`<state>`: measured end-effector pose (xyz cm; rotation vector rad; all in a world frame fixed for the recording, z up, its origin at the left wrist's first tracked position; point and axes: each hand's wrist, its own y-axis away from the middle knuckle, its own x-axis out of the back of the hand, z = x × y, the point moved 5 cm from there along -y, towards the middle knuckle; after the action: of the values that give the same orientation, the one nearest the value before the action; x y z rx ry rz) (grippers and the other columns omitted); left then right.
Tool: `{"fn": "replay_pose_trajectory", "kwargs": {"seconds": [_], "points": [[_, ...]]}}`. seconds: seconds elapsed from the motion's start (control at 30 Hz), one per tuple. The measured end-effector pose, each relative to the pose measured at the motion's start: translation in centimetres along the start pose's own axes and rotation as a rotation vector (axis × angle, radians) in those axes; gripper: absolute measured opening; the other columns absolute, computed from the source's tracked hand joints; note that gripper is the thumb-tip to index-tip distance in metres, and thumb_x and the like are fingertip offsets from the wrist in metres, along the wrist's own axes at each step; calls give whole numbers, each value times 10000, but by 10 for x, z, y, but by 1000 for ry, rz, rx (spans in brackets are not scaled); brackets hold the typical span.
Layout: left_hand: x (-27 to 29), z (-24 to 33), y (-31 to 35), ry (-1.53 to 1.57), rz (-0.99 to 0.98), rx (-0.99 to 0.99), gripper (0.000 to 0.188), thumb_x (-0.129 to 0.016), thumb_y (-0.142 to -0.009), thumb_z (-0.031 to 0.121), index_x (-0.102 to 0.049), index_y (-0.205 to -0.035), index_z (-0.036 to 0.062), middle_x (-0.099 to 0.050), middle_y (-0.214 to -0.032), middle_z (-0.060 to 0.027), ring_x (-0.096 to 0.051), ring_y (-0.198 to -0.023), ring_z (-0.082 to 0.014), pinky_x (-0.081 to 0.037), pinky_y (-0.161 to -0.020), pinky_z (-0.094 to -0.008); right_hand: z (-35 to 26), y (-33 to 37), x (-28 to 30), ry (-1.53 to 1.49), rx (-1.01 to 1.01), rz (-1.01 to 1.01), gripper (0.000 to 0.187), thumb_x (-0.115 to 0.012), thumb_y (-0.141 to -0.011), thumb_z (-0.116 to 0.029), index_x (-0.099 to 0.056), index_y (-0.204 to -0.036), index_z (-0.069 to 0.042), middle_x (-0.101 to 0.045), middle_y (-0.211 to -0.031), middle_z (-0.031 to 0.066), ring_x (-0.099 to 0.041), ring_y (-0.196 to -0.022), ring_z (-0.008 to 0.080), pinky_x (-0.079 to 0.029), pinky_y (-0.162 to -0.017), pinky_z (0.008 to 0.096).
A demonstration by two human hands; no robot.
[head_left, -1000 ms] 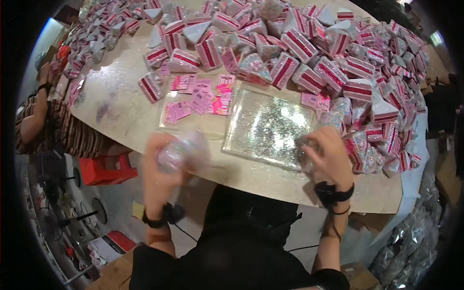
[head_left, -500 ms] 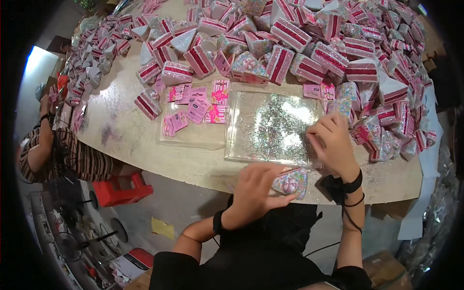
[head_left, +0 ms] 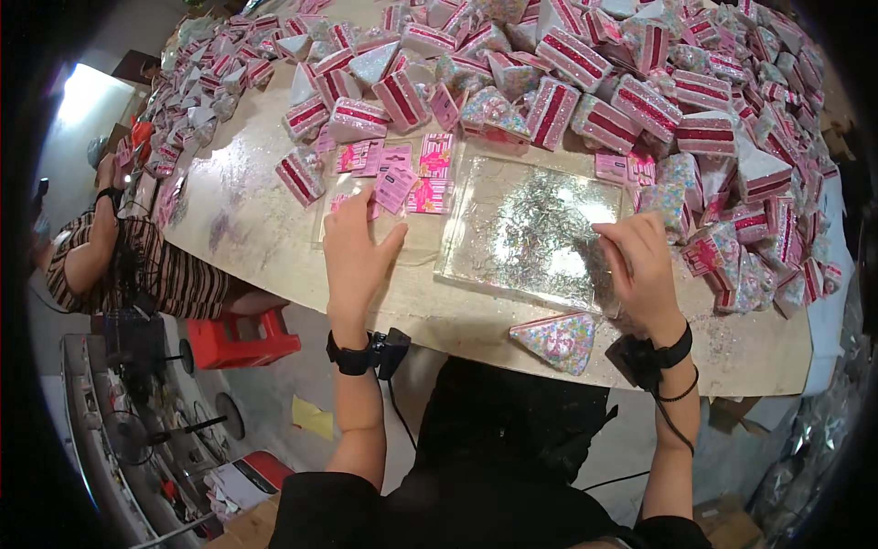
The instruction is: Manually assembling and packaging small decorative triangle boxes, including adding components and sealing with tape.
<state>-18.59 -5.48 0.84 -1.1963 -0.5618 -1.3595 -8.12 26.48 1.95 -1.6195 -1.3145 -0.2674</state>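
Watching remotely, I'm seeing a cake slice (head_left: 556,342) lying near the worktop (head_left: 462,329) edge, tip pointing left, long axis running sideways. The right hand (head_left: 646,274) is showing curled fingers, any pinch unclear; the left hand (head_left: 356,256) is showing spread fingers at printed pink cards (head_left: 396,188).

Red stool (head_left: 215,344), grey floor (head_left: 271,395), pale table (head_left: 265,242)

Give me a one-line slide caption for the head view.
Left hand at pink cards, right hand by glittery tray, sprinkled wedge in front.
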Motion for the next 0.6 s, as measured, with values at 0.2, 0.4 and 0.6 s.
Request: {"fn": "replay_pose_trajectory", "kwargs": {"seconds": [0.2, 0.4, 0.6], "points": [[-2, -4, -1, -4, -23, 45, 478, -741, -756, 203, -599, -1189, 56, -621, -1034, -130, -551, -960, -316, -426, -856, -424, -2, 1, 1, -34, 22, 1, 165, -708, -778, 0, -654, -930, -36, -626, -870, 80, -566, -861, 281, -438, -783, 382], [-10, -12, -1, 133, -66, 80, 258, -709, -797, 170, -646, -1004, 30, -633, -889, -109, -577, -852, -294, -448, -777, -415, -1, 0, 7, -138, 4, 60, 142, -729, -756, -2, -672, -883, -31, -662, -853, 75, -600, -816, 254, -467, -729, 351], [0, 14, -2, 147, 119, -75, 308, -704, -816, 171, -605, -1063, 16, -621, -987, -148, -573, -951, -319, -447, -855, -417, 3, 3, 10, -274, -173, 109, 126, -698, -790, 38, -683, -900, -22, -665, -843, 92, -605, -771, 207, -464, -694, 300]]}}
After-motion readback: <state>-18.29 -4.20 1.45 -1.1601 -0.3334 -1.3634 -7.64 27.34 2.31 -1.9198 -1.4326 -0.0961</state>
